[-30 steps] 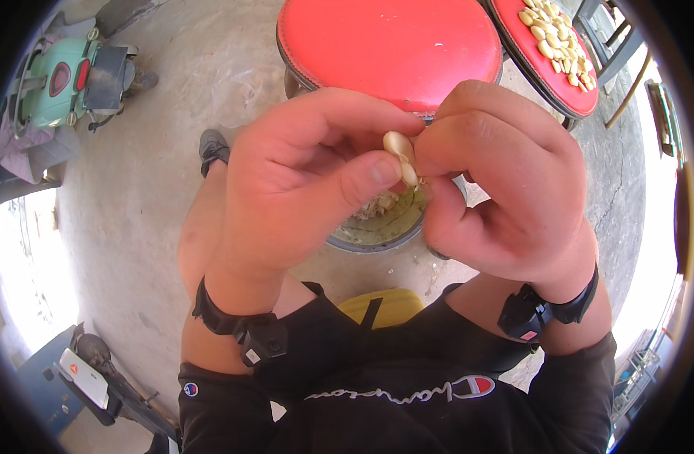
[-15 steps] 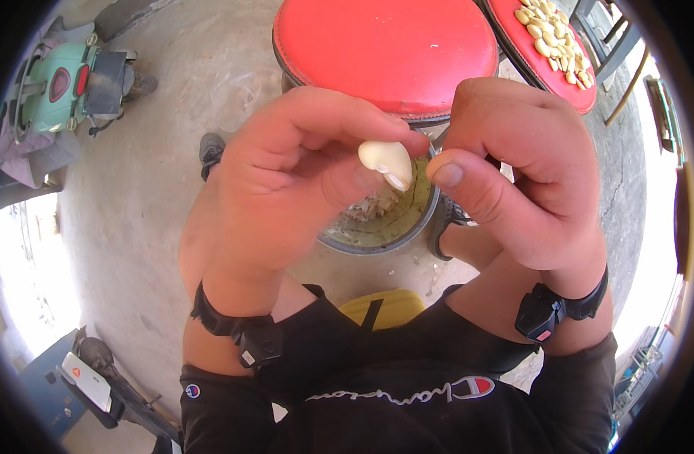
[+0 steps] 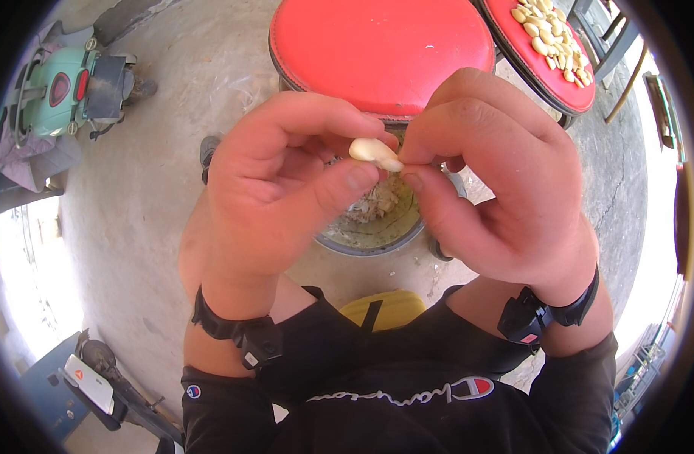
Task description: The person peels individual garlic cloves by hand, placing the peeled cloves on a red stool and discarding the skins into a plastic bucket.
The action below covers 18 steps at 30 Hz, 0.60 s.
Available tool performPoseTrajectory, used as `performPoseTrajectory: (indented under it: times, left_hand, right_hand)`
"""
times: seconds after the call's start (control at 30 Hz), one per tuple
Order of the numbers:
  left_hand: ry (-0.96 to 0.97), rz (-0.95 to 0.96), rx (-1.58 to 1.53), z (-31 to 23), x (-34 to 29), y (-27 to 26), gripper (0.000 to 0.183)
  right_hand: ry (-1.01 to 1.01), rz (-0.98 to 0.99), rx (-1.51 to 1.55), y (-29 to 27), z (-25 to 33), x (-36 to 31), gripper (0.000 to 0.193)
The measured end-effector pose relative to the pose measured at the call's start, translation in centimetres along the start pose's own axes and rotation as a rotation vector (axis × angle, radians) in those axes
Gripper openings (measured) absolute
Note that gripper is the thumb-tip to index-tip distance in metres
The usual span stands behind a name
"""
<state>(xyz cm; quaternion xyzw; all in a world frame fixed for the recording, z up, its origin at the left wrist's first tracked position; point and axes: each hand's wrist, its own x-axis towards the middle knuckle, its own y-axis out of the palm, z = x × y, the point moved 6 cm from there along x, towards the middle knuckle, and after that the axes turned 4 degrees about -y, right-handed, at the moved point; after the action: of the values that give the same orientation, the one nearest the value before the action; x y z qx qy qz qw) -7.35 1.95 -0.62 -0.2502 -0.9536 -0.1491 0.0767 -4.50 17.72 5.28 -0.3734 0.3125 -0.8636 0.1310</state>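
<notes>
Between the thumb and fingers of my left hand [image 3: 267,181] is a pale, smooth garlic clove [image 3: 371,150], held nearly level. My right hand [image 3: 506,178] is closed in a pinch at the clove's right end, thumb and index fingertip against it. Whether a scrap of skin is caught in that pinch is too small to tell. Below both hands, a round grey-rimmed basin [image 3: 366,248] holds a heap of papery peelings [image 3: 373,206]; the hands hide part of it.
A red round stool [image 3: 385,53] stands just beyond my hands. Several pale cloves [image 3: 551,38] lie on a second red stool [image 3: 513,49] at the far right. Something yellow [image 3: 385,309] shows between my legs. A green scooter [image 3: 63,87] is at the far left.
My right hand has moved left and closed in on the clove's end, where there was a gap before. The clove has turned flatter in my left hand.
</notes>
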Motion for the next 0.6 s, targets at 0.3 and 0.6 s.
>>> performPoseTrajectory:
  times: [0.3,0.6]
  left_hand:
    - [-0.123,0.038,-0.085,0.7,-0.2,0.2,0.031]
    - [-0.151,0.078,-0.146,1.1,-0.2,0.8,0.031]
  right_hand:
    - [0.083,0.026,0.108,0.3,-0.2,0.0,0.022]
    - [0.111,-0.007,0.112,0.9,-0.3,-0.3,0.02]
